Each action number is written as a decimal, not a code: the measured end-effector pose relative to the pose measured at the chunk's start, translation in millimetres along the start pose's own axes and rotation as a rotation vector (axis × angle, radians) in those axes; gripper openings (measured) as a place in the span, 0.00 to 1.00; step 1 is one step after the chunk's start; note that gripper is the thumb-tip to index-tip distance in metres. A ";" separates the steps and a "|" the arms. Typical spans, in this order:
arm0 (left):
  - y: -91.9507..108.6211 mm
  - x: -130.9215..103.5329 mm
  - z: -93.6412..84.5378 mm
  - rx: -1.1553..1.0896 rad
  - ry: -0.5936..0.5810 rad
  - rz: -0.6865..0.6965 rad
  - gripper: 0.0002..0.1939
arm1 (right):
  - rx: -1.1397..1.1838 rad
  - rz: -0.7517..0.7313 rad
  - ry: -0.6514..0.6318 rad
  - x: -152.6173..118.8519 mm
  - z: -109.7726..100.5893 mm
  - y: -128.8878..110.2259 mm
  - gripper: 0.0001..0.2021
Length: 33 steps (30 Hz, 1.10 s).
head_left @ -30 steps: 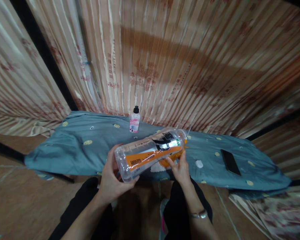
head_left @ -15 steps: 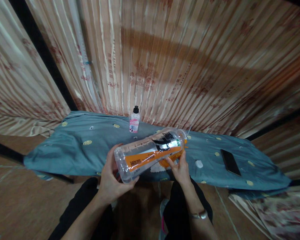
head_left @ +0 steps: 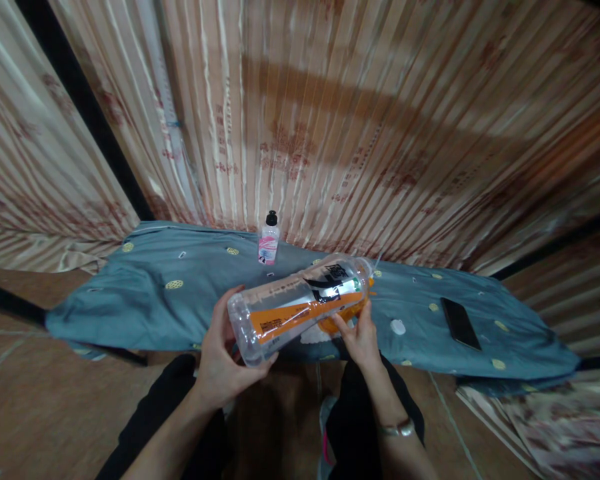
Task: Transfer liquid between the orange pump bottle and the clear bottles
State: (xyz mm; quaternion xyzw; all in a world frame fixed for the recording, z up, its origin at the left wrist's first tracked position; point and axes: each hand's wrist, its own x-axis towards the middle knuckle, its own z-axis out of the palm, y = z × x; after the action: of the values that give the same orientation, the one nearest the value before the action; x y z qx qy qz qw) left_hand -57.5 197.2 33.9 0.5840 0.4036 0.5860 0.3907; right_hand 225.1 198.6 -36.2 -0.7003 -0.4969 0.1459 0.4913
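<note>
**Left hand (head_left: 230, 363) wrapped around a clear bottle's base, hardly a shift in the last second**

The large clear bottle (head_left: 300, 308) lay aslant at the centre of the frame, its base to the lower left and its neck to the upper right. The left hand pinched the base between thumb and fingers. The right hand (head_left: 361, 337) had thumb and forefinger parted near the neck end; whether they gripped the bottle or the orange item (head_left: 327, 326) beneath it could not be told.

Against the earlier pictures, both hands and the bottle kept their places and tilt, which suggested a steady hold; only the view drifted slightly.

Around it, the cloth-covered desk (head_left: 145, 317) crossed the frame. A small bottle with a black cap (head_left: 269, 243) stood above centre, and a phone (head_left: 460, 323) lay at the right.

The bottle hid most of the orange item, and its neck and mouth were hard to make out. The left fingers behind the base were partly hidden. Both forearms ran off the bottom edge.
</note>
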 end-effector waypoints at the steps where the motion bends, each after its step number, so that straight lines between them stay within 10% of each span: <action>1: 0.8 0.3 0.0 -0.008 -0.002 -0.002 0.47 | 0.000 -0.001 0.002 0.1 0.3 0.7 0.42; 33: 14.6 3.8 1.4 -0.086 -0.049 -0.061 0.49 | -0.033 -0.019 0.007 -0.2 1.2 5.7 0.43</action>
State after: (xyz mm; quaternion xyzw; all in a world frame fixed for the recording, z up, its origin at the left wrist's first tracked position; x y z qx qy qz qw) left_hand -55.9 195.4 48.8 0.5682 0.3861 0.5763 0.4427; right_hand 227.3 199.0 -41.6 -0.7042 -0.5039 0.1306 0.4829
